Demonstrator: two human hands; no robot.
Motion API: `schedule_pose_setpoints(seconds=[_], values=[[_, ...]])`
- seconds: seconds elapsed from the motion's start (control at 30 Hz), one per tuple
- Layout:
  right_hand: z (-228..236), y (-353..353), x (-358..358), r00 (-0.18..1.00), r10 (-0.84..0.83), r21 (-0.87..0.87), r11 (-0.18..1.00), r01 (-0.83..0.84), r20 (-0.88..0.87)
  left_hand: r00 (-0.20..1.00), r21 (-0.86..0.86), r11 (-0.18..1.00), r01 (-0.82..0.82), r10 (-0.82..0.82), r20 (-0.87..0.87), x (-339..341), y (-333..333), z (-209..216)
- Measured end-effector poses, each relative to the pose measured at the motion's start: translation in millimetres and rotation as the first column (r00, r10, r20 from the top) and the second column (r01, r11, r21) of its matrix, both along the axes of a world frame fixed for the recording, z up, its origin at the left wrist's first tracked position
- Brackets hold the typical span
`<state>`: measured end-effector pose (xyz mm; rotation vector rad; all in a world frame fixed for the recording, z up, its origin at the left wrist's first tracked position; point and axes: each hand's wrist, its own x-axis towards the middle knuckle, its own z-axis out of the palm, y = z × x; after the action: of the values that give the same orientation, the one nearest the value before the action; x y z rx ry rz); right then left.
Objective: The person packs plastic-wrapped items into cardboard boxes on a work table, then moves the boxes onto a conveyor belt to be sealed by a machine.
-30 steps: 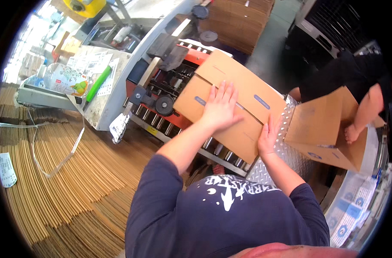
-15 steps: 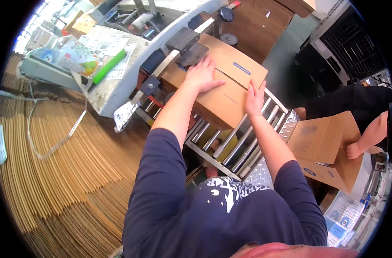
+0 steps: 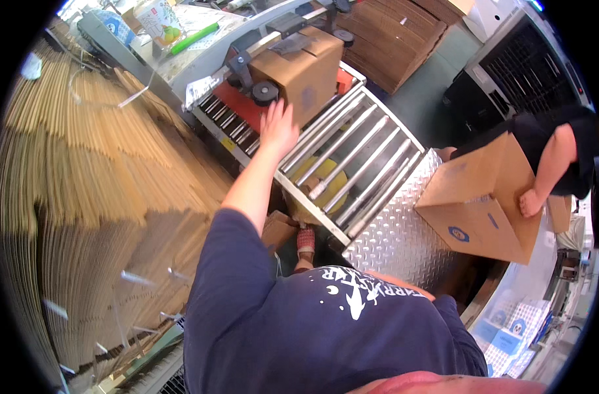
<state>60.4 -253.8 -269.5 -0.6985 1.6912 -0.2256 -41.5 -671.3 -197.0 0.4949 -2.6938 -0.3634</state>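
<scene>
A brown cardboard box (image 3: 307, 84) sits at the far end of the roller conveyor (image 3: 352, 151), under the arm of what looks like a box-sealing machine (image 3: 287, 25). My left hand (image 3: 279, 133) reaches to the box's near lower corner, beside a black guide wheel (image 3: 264, 93). Its fingers are spread and hold nothing; whether the fingertips touch the box I cannot tell. Of my right arm only a strip of forearm shows across the front of my shirt, and the hand is out of sight.
Tall stacks of flattened cardboard (image 3: 96, 157) fill the left side. At right, a co-worker's hand (image 3: 530, 203) grips an opened carton (image 3: 480, 203) beside the diamond-plate metal ledge (image 3: 398, 253). A green-handled cutter (image 3: 194, 38) lies on the machine's side table.
The box has slid away from me, farther under the machine. My right hand has left it and dropped out of view. My left hand has come off the top down to the near corner.
</scene>
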Motion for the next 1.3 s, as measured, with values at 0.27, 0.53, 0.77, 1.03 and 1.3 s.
schedule_pose_setpoints(seconds=[0.27, 0.53, 0.77, 1.03, 1.3], values=[[-104, 286, 70, 0.612, -0.655, -0.105, 0.716, 0.691, -0.443, 0.289, 0.386, 0.886, -0.258, -0.311, 0.906, 413, 156, -190], [-48, 270, 115, 0.674, -0.629, 0.034, 0.721, 0.692, -0.389, 0.582, 0.220, 0.824, -0.522, 0.156, 0.798, 386, 130, -135], [-33, 126, 173, 0.861, -0.480, -0.093, 0.877, 0.471, -0.169, 0.555, 0.068, 0.867, -0.493, 0.254, 0.792, 376, 108, -138], [-6, 54, 181, 0.911, -0.383, -0.018, 0.923, 0.385, -0.155, 0.669, 0.222, 0.919, -0.326, 0.058, 0.741, 406, 104, -140], [-7, 73, 176, 0.924, -0.265, 0.064, 0.954, 0.293, -0.276, 0.648, 0.087, 0.932, -0.352, 0.176, 0.741, 444, 84, -161]])
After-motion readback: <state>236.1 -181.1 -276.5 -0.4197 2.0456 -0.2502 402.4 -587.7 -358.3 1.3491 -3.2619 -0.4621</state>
